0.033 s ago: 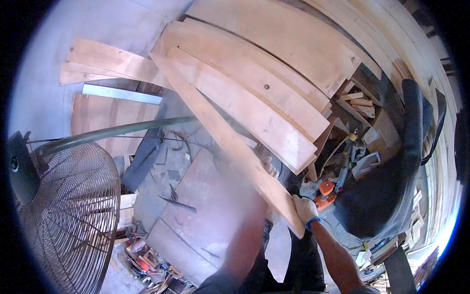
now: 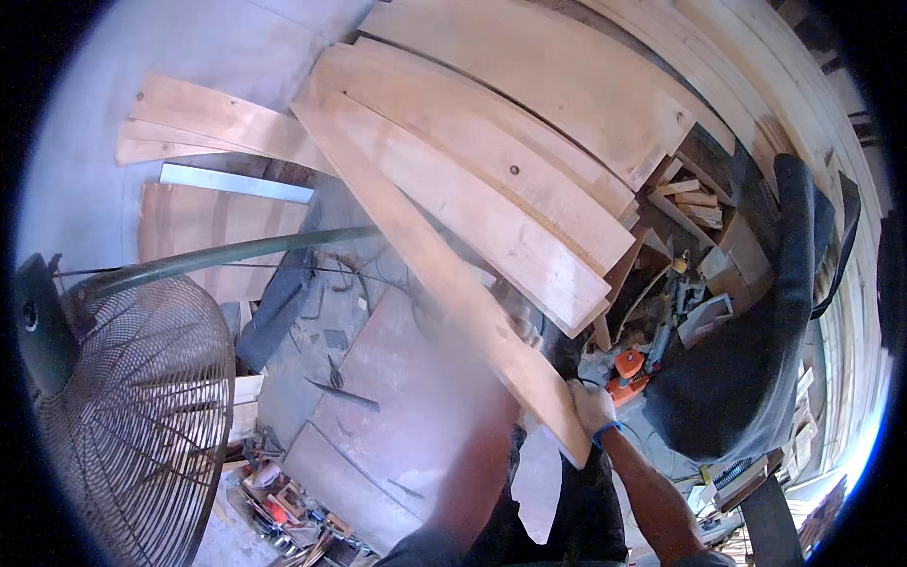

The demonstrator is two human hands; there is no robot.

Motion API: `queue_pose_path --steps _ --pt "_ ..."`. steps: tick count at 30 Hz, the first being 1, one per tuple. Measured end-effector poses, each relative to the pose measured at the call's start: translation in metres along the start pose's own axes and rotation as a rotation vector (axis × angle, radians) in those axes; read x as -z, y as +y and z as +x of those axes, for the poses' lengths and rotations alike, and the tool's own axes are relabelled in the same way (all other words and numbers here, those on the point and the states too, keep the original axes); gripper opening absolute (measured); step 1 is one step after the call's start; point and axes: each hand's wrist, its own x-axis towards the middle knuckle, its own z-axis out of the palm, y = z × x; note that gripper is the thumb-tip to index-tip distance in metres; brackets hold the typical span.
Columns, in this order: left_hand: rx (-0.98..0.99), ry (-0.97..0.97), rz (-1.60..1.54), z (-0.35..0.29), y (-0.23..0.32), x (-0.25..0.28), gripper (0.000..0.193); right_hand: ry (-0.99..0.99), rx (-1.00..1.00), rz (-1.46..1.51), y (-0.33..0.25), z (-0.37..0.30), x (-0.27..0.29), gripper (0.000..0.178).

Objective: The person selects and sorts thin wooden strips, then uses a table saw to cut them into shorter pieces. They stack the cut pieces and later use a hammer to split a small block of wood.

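Observation:
A long, narrow wooden board (image 2: 444,279) slants from the upper left down toward my legs. My right hand (image 2: 593,406), in a pale glove, is closed on the board's right edge close to its near end. Farther up, my left hand (image 2: 527,331) is closed around the board from beneath; only its gloved fingertips show past the right edge. The board and a hazy blur hide the rest of that hand. Beyond the board's far end lie several wide planks (image 2: 472,161), stacked and overlapping.
A large wire-caged fan (image 2: 151,416) stands at the left. Near my right arm are an orange tool (image 2: 627,373) and a dark cloth or bag (image 2: 737,378). Wood offcuts (image 2: 694,198) fill a box at the right. A tray of tools (image 2: 293,506) sits at the lower left.
The board's near end has shifted very slightly toward me, and my right hand has moved a little with it. Everything else looks the same.

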Motion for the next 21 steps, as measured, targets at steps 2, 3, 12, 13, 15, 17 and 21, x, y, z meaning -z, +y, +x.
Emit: queue_pose_path --steps 2,3,12,13,15,17,21 --pt "0.027 0.012 0.056 -0.013 -0.016 -0.033 0.064 0.117 -0.004 0.049 0.018 -0.018 0.005 0.047" --pt "0.031 0.006 0.077 -0.018 -0.021 -0.056 0.064 0.216 0.031 0.088 0.038 -0.024 0.005 0.047" --pt "-0.069 -0.054 0.128 0.004 0.04 -0.234 0.068 0.746 0.359 -0.54 0.088 0.064 0.205 0.026" --pt "-0.064 -0.021 0.152 0.004 0.042 -0.231 0.069 0.832 0.416 -0.626 0.077 0.09 0.25 0.027" --pt "-0.049 0.037 0.235 0.0 0.033 -0.204 0.07 1.015 0.509 -0.769 0.068 0.14 0.337 0.03" --pt "-0.097 0.089 0.316 -0.023 0.015 -0.156 0.066 1.09 0.474 -0.666 0.057 0.179 0.401 0.035" --pt "-0.023 0.27 0.612 -0.106 -0.02 -0.023 0.062 0.997 0.306 -0.13 0.036 0.206 0.389 0.054"
